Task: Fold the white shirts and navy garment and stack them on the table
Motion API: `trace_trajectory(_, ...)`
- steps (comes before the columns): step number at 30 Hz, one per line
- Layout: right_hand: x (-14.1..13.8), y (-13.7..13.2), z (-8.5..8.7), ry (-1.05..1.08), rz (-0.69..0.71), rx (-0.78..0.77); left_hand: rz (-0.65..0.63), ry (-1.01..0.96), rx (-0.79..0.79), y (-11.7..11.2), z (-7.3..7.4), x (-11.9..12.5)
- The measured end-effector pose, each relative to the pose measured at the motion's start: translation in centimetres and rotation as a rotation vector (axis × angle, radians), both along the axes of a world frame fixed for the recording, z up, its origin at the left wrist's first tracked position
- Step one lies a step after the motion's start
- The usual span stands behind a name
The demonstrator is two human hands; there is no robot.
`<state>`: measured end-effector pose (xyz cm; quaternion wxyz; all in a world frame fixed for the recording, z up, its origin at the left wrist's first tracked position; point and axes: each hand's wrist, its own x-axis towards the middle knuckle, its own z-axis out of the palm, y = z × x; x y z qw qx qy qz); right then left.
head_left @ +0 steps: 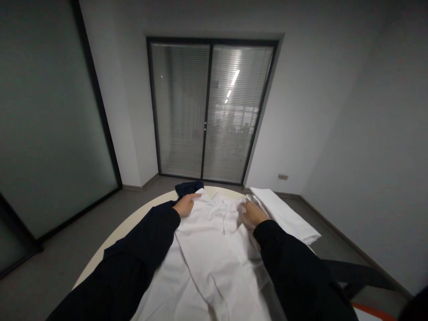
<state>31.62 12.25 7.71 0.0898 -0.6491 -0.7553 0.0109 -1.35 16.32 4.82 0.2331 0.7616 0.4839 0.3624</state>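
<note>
A white garment [214, 249] lies spread over the round table, running from the far side down towards me, creased and with a long seam; its exact kind is hard to make out. At its far left edge is my left hand [186, 205], closed on the cloth with one finger stretched along the top. My right hand [253, 213] grips the far right part, its fingers bunching the fabric. Between the hands the far edge looks rumpled. A dark blue cloth [189, 188] sits just beyond my left hand. Folded white cloth [284, 214] lies to the right of my right hand.
The pale round tabletop [115, 236] shows its curved rim at the left. Past it stand glazed double doors [207, 111] with blinds. A frosted glass panel [50, 111] is at the left. Beside the table at the lower right is a dark bar-shaped object [359, 273].
</note>
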Motion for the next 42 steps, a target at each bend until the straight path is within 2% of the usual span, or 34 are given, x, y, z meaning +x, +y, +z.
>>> trace_trajectory(5,0.2,-1.1,0.6,-0.113,-0.018,0.177,0.04,0.029,0.076,-0.8,0.3,0.2)
trace_trajectory(8,-0.4,-3.1,0.9,-0.154,0.044,0.172,0.063,0.133,0.148,-2.8,1.1,0.2)
trace_trajectory(10,-1.0,-4.9,1.2,-0.143,0.051,0.137,0.025,0.269,0.15,-4.7,1.9,0.3)
trace_trajectory(12,-1.6,-6.8,1.3,-0.134,0.02,0.094,-0.067,0.395,0.072,-7.0,2.3,0.4)
trace_trajectory(15,-1.7,-9.7,1.0,-0.156,-0.153,0.041,-0.169,0.533,-0.067,-10.4,2.1,0.4)
trace_trajectory(18,-0.7,-12.1,0.2,-0.195,-0.368,0.029,-0.151,0.652,-0.11,-13.4,1.4,0.1)
trace_trajectory(20,0.3,-13.2,-0.6,-0.21,-0.44,0.036,-0.116,0.704,-0.105,-15.1,1.3,-0.2)
trace_trajectory(24,1.9,-14.4,-1.9,-0.205,-0.442,0.022,-0.114,0.766,-0.138,-18.1,1.7,0.0)
trace_trajectory(28,2.6,-14.6,-1.9,-0.19,-0.42,0.033,-0.258,0.8,-0.294,-20.7,1.2,0.7)
trace_trajectory(32,3.1,-14.5,-0.7,-0.215,-0.459,0.156,-0.394,0.805,-0.334,-21.1,0.3,0.3)
trace_trajectory(35,3.3,-14.4,0.4,-0.258,-0.471,0.243,-0.336,0.776,-0.294,-20.4,0.2,-0.8)
trace_trajectory(38,3.3,-14.4,0.8,-0.279,-0.481,0.197,-0.257,0.774,-0.258,-19.8,0.5,-1.8)
trace_trajectory(42,2.7,-14.3,0.4,-0.289,-0.47,0.16,-0.282,0.772,-0.298,-19.5,1.1,-2.3)
